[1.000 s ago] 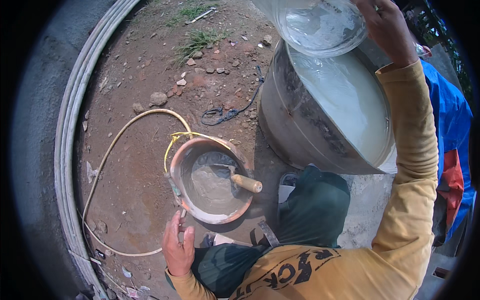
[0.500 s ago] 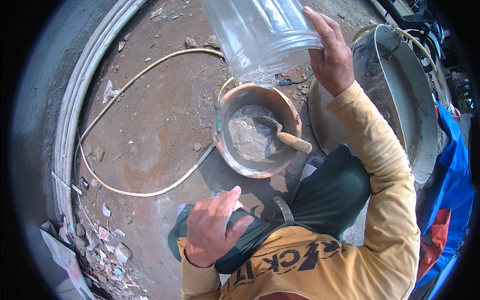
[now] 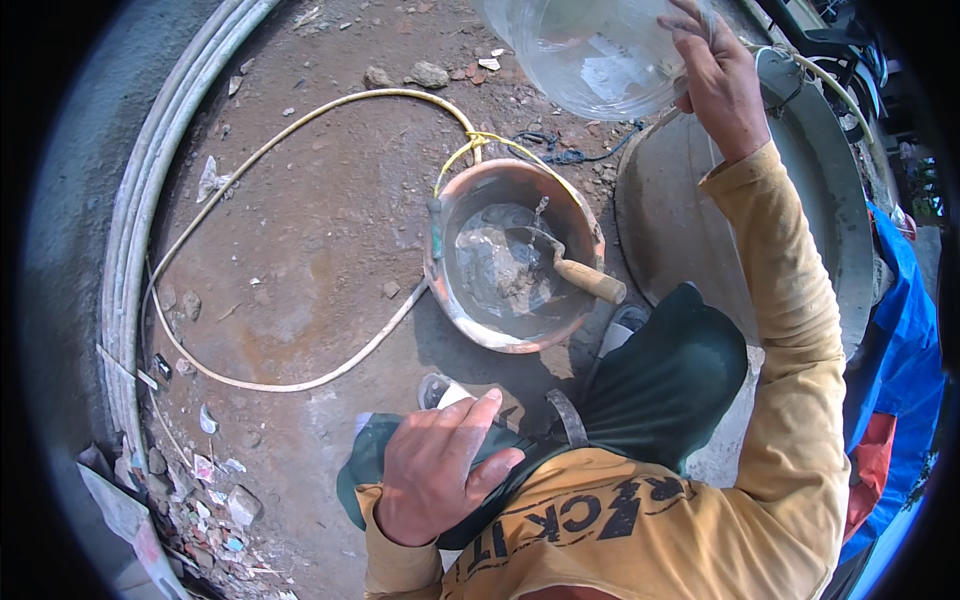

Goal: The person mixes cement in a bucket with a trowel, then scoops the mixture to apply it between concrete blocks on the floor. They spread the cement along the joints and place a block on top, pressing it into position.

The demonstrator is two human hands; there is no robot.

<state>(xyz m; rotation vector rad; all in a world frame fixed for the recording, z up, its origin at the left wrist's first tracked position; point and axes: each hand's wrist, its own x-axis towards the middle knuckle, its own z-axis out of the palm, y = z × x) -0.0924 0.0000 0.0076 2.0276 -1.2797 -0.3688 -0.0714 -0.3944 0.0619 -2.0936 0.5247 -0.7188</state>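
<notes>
My right hand (image 3: 722, 85) is closed on the rim of a clear plastic jar (image 3: 590, 55), held tilted at the top of the view, partly cut off by its edge. Its mouth points toward me. Below it a bucket (image 3: 455, 315) with a worn orange rim stands on the ground, holding water over grey wet material. A trowel (image 3: 590, 281) leans inside, its wooden handle over the right rim. A few drops of water hang in the air above the bucket. Over my left thigh, my left hand (image 3: 437, 465) is empty, fingers stretched out.
A large round grey tub (image 3: 690, 200) stands to the right of the bucket. Beside it lies a blue tarp (image 3: 905, 330). A pale hose (image 3: 290, 385) loops across the dirt at left. Long pipes (image 3: 135, 260) run along the wall, with rubble (image 3: 243, 505) at lower left.
My right hand has carried the jar up and to the right, away from above the bucket. Its water stream has thinned to drops. My left hand has shifted slightly right.
</notes>
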